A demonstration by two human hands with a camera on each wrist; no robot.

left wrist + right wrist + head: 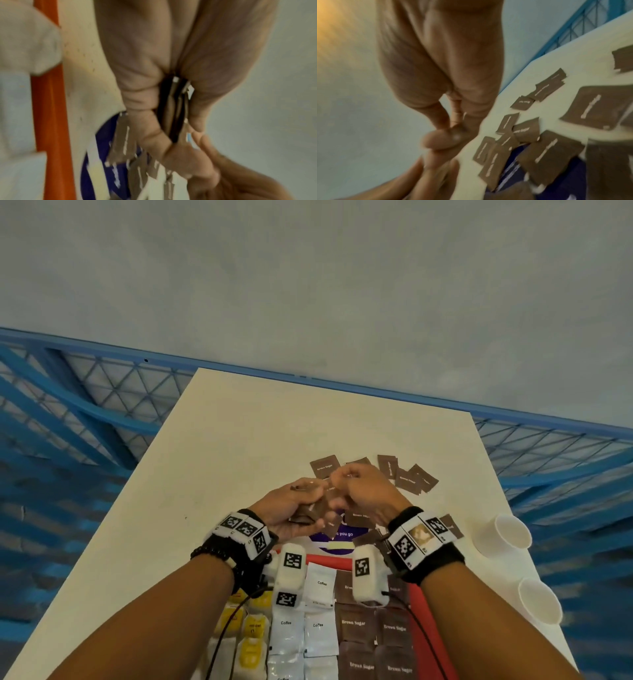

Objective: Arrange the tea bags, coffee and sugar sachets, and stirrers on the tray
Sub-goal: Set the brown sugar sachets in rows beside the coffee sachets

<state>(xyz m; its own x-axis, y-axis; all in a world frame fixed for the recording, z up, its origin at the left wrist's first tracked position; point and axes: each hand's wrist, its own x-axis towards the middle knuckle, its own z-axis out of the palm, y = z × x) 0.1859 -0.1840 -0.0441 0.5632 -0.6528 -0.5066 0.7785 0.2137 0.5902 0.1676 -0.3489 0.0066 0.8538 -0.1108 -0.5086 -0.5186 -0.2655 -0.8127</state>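
The left hand (291, 508) grasps a small stack of flat brown paper sugar sachets (310, 513) above the cream desk (239, 446), a little beyond the red tray (419, 611). The right hand (363, 491) has its fingers curled and pinches one more brown sachet at the top of this stack; in the blurred right wrist view I cannot tell the sachet clearly.

These sachets are, I judge, very light, thin and a little slippery against each other, so a stack can fan out easily. It is better to hold them by the flat faces, thumb on one side and fingers on the other, near the middle.

The head view shows the tray with white coffee sachets (320, 587), brown sugar sachets in rows (354, 625) and yellow tea bags (255, 628), plus two white paper cups (512, 530). The left wrist view shows the edges of the stack (173, 108) pressed between thumb and fingers. The right wrist view shows the loose brown sachets (527, 131) scattered on the desk.
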